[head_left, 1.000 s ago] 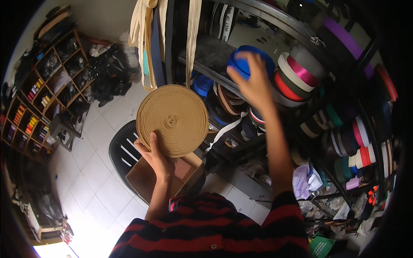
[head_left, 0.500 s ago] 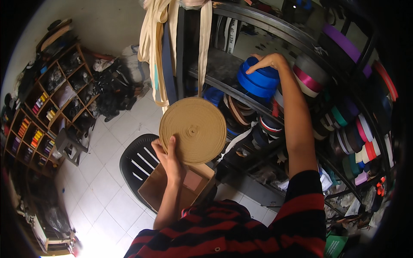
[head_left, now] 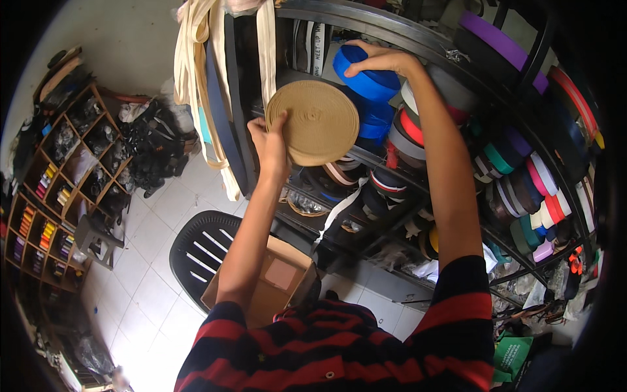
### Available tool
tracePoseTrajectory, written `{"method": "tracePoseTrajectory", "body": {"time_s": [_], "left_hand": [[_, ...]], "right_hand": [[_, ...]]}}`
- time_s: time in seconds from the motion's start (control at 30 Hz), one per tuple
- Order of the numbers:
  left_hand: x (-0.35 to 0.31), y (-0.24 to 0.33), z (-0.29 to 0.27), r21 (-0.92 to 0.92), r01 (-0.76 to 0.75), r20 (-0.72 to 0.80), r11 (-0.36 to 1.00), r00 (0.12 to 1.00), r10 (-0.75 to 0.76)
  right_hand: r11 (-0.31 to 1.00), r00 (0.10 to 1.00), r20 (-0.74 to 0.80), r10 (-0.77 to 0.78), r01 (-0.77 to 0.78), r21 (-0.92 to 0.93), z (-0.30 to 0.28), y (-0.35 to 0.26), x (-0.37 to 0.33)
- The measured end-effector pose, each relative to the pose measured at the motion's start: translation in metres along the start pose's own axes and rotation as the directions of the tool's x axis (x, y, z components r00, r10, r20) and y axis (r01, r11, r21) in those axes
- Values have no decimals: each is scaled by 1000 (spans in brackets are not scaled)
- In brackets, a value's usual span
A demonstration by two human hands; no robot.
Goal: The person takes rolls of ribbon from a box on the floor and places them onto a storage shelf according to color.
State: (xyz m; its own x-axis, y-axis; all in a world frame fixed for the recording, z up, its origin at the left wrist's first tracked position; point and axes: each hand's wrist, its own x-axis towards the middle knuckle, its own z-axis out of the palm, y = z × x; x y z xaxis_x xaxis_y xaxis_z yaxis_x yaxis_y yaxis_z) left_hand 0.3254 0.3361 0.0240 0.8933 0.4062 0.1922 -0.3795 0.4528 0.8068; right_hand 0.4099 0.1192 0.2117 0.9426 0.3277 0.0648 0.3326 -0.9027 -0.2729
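My left hand point(head_left: 269, 147) grips the edge of a flat tan roll of webbing point(head_left: 315, 130), thumb across its coiled face and fingers behind. The roll is held up in front of the shelf. Farther right, my right hand point(head_left: 385, 60) is closed over the top of a bright blue roll of webbing point(head_left: 367, 80), which is tilted up at its near left side. Directly beneath it, more blue webbing point(head_left: 375, 121) sits on the shelf, partly covered by the upper roll and the tan one.
A dark metal rack point(head_left: 366, 157) bears many coloured rolls. Cream straps point(head_left: 189, 85) hang at its left end. Below stand a black slotted chair point(head_left: 199, 245) and an open cardboard box point(head_left: 294, 264). A wooden cubby shelf point(head_left: 62, 176) with thread spools is far left.
My left hand has raised the tan roll toward the shelf, now in front of the blue stack. My right hand has tipped the top blue roll up from what lies under it. The view has shifted.
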Motion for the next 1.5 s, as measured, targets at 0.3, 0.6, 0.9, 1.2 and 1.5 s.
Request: {"method": "tracePoseTrajectory", "body": {"time_s": [0.3,0.6,0.9,1.2,1.5], "left_hand": [[69,-10,77,59,44,66,997,997,-47],[82,-48,125,358,100,-27,928,995,-97],[57,-66,124,340,38,206,940,972,-114],[115,-112,112,-14,111,306,994,947,-101],[73,-95,116,281,-29,186,959,982,-25]], "right_hand": [[957,927,-238,-290,282,-68,-10,3,2],[984,982,-97,-161,152,-91,-13,2,2],[991,1000,-11,6,-8,-137,-2,19,17],[980,983,122,139,-119,-160,10,8,12],[993,981,176,82,-66,-95,16,11,-6]]}}
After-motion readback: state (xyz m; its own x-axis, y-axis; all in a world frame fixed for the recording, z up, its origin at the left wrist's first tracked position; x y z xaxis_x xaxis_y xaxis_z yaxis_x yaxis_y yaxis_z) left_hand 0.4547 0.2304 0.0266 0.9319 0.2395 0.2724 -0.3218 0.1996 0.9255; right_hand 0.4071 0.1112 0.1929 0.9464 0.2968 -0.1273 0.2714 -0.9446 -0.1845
